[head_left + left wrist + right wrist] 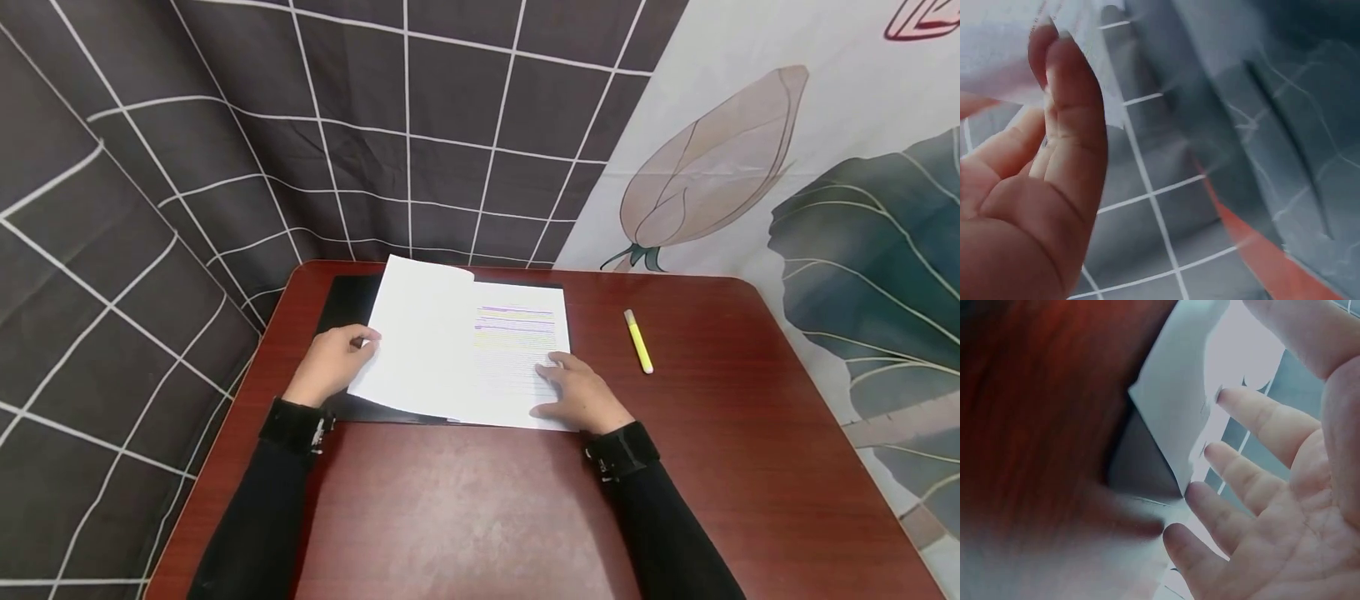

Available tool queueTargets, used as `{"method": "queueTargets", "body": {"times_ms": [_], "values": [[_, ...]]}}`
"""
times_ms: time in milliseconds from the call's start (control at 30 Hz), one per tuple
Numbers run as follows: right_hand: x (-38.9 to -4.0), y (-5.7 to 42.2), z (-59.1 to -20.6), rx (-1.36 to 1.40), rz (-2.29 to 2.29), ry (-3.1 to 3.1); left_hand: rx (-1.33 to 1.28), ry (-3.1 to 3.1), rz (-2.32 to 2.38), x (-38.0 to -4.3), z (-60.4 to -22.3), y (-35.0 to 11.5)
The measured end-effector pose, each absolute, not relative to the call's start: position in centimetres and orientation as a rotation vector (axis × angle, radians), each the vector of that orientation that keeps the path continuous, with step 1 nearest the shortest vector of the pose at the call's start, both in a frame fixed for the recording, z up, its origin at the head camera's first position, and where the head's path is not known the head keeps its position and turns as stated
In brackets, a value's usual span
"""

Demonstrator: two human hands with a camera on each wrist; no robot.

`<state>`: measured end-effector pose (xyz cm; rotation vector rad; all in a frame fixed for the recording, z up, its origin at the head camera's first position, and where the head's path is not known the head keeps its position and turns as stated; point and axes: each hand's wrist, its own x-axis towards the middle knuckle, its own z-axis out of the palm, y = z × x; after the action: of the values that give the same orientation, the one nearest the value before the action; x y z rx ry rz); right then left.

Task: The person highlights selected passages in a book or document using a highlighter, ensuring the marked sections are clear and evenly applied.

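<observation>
A stack of white paper sheets lies spread at the back of the table, with a blank page (420,333) on the left and a printed page (517,358) on the right. Purple and yellow marks cross the printed page's upper lines. My left hand (333,360) pinches the blank page's left edge between thumb and fingers; in the left wrist view, the fingertips and thumb of that hand (1060,144) meet at the sheet. Spread fingers of my right hand (579,392) rest at the printed page's right edge. A black folder or board (348,300) lies beneath the paper.
A yellow highlighter (638,342) lies on the reddish-brown table (720,467), to the right of the paper. A dark gridded cloth (450,100) hangs behind and at the left, and a white cloth with a printed flower bud (705,167) hangs at the right.
</observation>
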<state>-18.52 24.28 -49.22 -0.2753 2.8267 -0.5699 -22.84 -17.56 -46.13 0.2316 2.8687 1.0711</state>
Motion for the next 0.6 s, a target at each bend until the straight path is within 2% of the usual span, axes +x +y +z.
{"method": "queueTargets", "body": {"times_ms": [333, 600], "values": [[-18.5, 24.7, -49.3, -0.265, -0.602, 2.814, 0.449, 2.808, 1.194, -21.5, -42.7, -15.4], [-18.6, 24.9, -49.3, -0.262, -0.652, 2.794, 0.731, 2.664, 1.246, -20.8, -41.3, -10.3]]}}
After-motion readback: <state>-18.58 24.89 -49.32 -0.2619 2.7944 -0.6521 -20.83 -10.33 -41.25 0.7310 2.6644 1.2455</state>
